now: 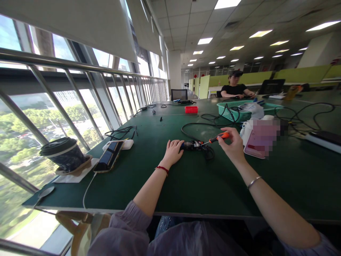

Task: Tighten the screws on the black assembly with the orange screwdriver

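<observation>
My left hand (173,151) lies on the green table (202,185), fingers curled down over the near end of a small dark plug-like part (192,145) with a black cable (197,126) running from it. My right hand (233,145) pinches an orange-handled screwdriver (218,137), whose tip points left onto that part. The cable loops away toward the back of the table.
A phone (109,160) on a white charging lead, a white power bank (127,144) and a lidded paper cup (65,154) stand at the left. A green basket (232,110), a red box (191,109), a pink item (259,140) and cables lie behind. Another person (236,87) sits at the far end.
</observation>
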Demonstrator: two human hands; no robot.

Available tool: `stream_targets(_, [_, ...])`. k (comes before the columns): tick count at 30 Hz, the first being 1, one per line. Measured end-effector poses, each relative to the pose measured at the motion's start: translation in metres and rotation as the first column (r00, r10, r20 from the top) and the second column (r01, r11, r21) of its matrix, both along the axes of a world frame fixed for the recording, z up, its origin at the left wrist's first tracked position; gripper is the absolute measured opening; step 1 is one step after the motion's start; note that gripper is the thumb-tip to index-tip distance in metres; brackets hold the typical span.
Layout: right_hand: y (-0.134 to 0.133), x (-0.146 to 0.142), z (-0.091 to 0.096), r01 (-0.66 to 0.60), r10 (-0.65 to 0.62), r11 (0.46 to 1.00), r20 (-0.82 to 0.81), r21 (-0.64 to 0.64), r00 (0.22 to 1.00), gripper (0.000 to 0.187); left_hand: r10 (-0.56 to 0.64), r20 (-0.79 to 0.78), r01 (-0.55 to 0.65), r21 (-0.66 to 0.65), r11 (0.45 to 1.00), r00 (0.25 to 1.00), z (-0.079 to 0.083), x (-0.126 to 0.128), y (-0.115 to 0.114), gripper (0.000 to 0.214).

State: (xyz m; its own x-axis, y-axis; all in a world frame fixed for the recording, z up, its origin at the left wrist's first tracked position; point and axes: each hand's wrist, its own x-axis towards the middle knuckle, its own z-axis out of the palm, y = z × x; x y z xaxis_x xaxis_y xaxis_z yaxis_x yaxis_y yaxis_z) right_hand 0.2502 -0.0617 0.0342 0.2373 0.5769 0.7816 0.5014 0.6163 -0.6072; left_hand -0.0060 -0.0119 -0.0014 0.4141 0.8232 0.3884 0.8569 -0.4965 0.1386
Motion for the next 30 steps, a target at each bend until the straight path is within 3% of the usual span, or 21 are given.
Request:
stream_targets(6, [-0.001, 0.001, -0.002, -0.009, 0.011, 0.987, 0.012, -0.163, 1.000, 0.019, 0.028, -0.011, -0.027, 0.026, 0.999, 1.000, 0.002, 0.002, 0.000, 0.038])
stream_targets(13, [0.000, 0.002, 0.001, -0.014, 0.015, 0.999, 0.023, -0.033, 1.000, 0.029, 0.056, -0.026, -0.055, 0.044, 0.998, 0.998, 0.005, 0.003, 0.000, 0.033])
stream_targets(18, [-0.001, 0.003, 0.000, -0.087, 0.096, 0.975, 0.033, -0.205, 0.995, 0.020, 0.074, -0.046, -0.072, 0.046, 0.996, 0.996, 0.010, 0.001, 0.000, 0.030])
stream_targets(25, [0.008, 0.004, -0.006, -0.120, 0.129, 0.985, 0.064, -0.126, 0.990, 0.031, 0.129, -0.055, -0.128, 0.015, 0.992, 0.990, 0.020, -0.013, 0.001, 0.027])
stream_targets(30, [0.001, -0.003, -0.003, -0.198, 0.277, 0.915, 0.191, -0.351, 0.942, 0.026, 0.170, -0.058, -0.170, 0.011, 0.985, 0.984, 0.021, -0.026, 0.002, 0.024])
